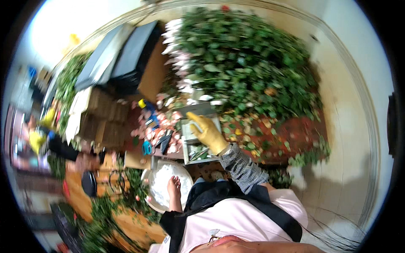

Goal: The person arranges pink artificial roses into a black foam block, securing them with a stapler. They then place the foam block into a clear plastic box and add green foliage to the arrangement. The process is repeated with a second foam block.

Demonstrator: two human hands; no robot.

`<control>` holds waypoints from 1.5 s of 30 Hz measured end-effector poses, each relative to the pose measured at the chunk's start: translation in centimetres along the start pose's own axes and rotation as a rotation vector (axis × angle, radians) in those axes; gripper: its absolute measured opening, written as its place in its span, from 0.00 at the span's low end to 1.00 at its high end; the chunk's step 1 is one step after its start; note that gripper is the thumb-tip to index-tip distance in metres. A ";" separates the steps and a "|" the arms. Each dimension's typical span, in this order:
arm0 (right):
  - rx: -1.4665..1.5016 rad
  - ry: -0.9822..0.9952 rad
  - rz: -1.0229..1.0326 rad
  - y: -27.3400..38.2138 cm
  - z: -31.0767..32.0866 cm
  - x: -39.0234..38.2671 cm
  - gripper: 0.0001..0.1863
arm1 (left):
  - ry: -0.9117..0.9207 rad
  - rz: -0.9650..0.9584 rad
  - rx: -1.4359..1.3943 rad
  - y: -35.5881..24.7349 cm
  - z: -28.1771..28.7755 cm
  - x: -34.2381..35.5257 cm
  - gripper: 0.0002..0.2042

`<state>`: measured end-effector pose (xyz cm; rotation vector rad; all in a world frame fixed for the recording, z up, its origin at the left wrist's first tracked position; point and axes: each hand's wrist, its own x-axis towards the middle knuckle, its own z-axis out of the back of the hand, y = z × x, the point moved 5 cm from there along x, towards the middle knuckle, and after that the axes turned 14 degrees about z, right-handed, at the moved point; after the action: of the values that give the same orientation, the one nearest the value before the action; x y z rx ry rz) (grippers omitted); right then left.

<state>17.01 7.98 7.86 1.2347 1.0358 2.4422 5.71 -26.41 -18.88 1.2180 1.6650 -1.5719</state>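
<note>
My right hand, in a yellow rubber glove, hovers over a grey box-like stand at the table's front edge. Its fingers and thumb are apart, with nothing visible between them. Leaf scraps lie in the near part of the stand. Lower and to the left, my bare left hand is above a round white bin lined with pale plastic. The left fingers look stretched out and hold nothing I can see. Beyond the right hand lies a large pile of leafy green stems, with pale wrapped heads along its left side.
Pink petals, blue-handled scissors and a yellow-and-blue tool lie left of the stand. Cardboard boxes and dark-covered boxes stand farther left. Another person is at far left. Cut greenery covers part of the floor.
</note>
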 end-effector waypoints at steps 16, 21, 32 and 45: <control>-0.386 0.324 -0.118 -3.2 -6.8 0.0 0.23 | -0.524 -0.682 0.074 -15.2 2.4 7.7 0.10; -0.395 0.301 -0.098 -3.1 -6.8 0.7 0.21 | -0.486 -0.959 0.213 -28.4 -0.3 2.4 0.11; -0.557 0.286 0.034 -0.4 -6.9 2.6 0.19 | -0.726 -1.679 0.895 -68.0 -19.4 -7.9 0.18; -0.536 0.203 0.056 -0.1 -4.6 2.8 0.21 | -0.939 -1.728 1.598 -74.5 -23.2 -4.1 0.14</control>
<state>11.73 7.08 7.67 0.8603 0.3360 2.6735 -53.11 1.65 24.14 -1.2817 0.1331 -3.6401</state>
